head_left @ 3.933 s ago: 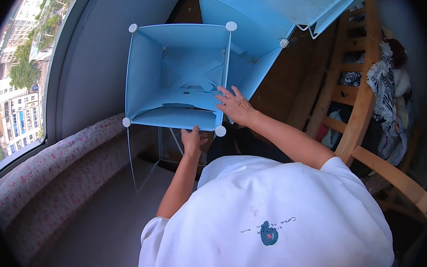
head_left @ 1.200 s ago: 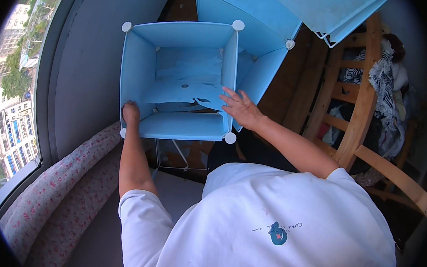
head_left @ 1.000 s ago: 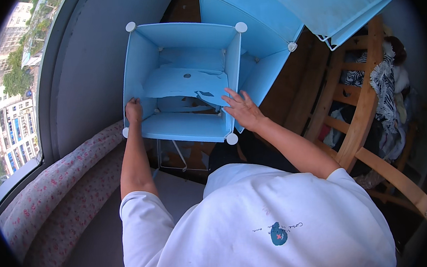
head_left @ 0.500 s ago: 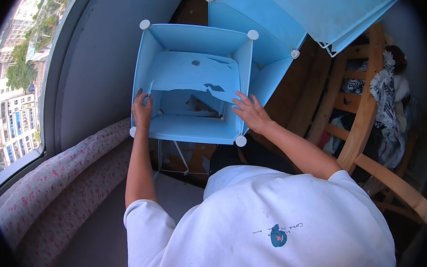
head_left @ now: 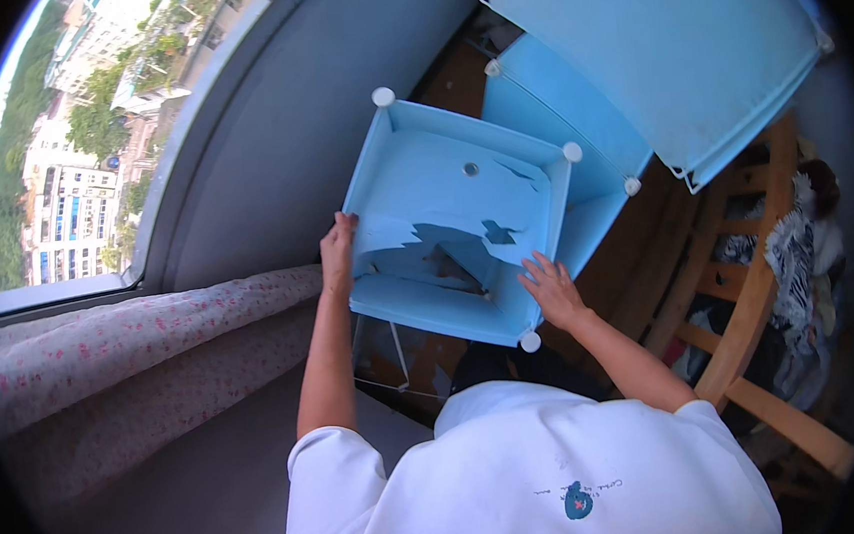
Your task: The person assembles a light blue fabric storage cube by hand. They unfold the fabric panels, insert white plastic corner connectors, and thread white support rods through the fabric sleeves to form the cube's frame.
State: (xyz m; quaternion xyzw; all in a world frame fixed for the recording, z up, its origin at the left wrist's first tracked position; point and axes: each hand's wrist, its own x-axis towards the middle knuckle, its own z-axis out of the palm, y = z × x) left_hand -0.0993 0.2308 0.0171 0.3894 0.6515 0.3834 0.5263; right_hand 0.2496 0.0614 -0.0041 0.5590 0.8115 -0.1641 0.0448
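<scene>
A light-blue storage cube [head_left: 421,313] with white round corner connectors stands in front of me, its open side facing up toward me. Inside it lies a torn light-blue panel [head_left: 420,182] with a ragged near edge, a few rips and a small round fitting. Through the gap below the tear the cube's inside shows. My left hand [head_left: 339,254] is closed around the cube's left edge, the fingertips at the rim. Over the near part of the right wall my right hand [head_left: 552,292] rests with fingers spread; its thumb is hard to make out.
More blue cube panels [head_left: 660,38] stand at the far right behind the cube. To the right is a wooden slatted frame [head_left: 750,292] with cloths and a fringed fabric [head_left: 791,238]. A flowered curtain [head_left: 151,329] and a window [head_left: 89,183] are on the left.
The view has shifted, so the cube appears lower and farther right. The torn panel now spans up to the far rim. My left hand has closed over the left edge; my right stays at the right wall.
</scene>
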